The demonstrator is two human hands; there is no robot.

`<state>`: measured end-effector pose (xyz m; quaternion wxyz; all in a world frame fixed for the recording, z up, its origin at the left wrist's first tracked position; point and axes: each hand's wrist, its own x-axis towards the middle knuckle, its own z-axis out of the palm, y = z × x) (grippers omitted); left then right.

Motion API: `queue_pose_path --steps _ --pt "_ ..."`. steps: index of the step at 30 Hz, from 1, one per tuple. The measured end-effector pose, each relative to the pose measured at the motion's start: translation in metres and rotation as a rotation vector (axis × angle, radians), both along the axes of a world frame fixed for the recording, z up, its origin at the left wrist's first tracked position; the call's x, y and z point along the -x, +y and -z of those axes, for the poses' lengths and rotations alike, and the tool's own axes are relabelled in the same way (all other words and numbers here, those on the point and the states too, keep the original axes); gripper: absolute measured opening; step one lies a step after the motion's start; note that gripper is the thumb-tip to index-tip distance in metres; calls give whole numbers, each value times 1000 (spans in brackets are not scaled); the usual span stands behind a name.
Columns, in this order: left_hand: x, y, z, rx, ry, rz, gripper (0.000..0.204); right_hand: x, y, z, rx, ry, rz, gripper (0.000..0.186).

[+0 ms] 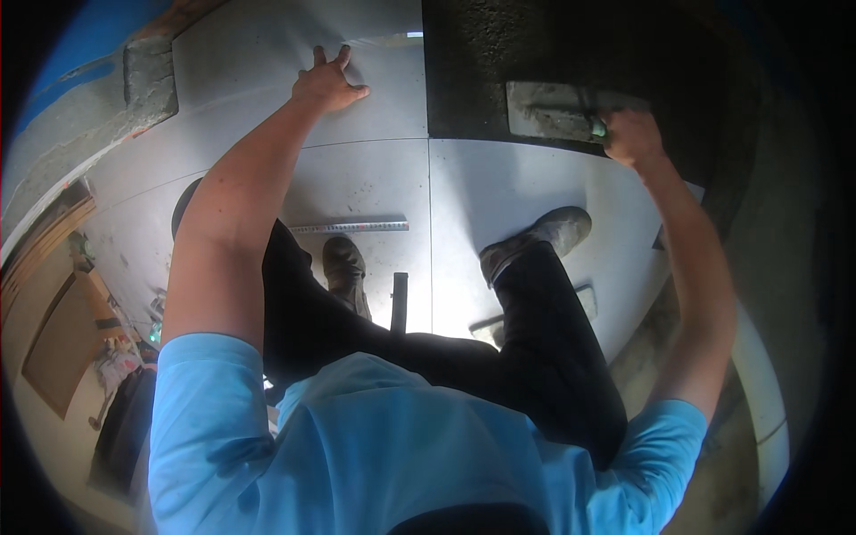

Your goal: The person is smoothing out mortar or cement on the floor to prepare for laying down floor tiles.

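My left hand (330,86) rests on a pale floor tile (383,102), fingers spread and nothing in them. Gripped in my right hand (631,135) is a rectangular plastering trowel (533,109) with a greenish handle. The trowel's flat blade lies over a dark, rough bed that looks like mortar (477,49), just beyond the tile edge. Whether the blade presses on the bed, I cannot tell. A metal ruler (361,226) lies across the tiles near my left shoe. Behind it, closer to my body, is a narrow black bar (399,299).
My shoes stand on the laid tiles. Behind my right leg a flat grey piece (586,301) is partly hidden. At far left is a rough concrete edge (150,85); below it are wooden strips (58,227) and a brown board (61,343). A white curved edge (758,383) runs along the right.
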<state>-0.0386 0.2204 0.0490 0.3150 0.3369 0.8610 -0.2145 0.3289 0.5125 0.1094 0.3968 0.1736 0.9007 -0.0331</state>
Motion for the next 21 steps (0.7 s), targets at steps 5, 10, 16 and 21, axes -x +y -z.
queue_pose_path --steps 5,10,16,21 --pt "0 7 -5 26 -24 8 92 10 -37 -8 95 370 -105 35" --pt "4 1 -6 19 -15 18 92 25 -72 -27 138 295 -119 32" --pt "1 4 -12 60 24 98 94 16 -22 -48 10 69 38 40" --pt "1 5 -8 55 31 106 93 46 -59 15 127 1 -30 30"
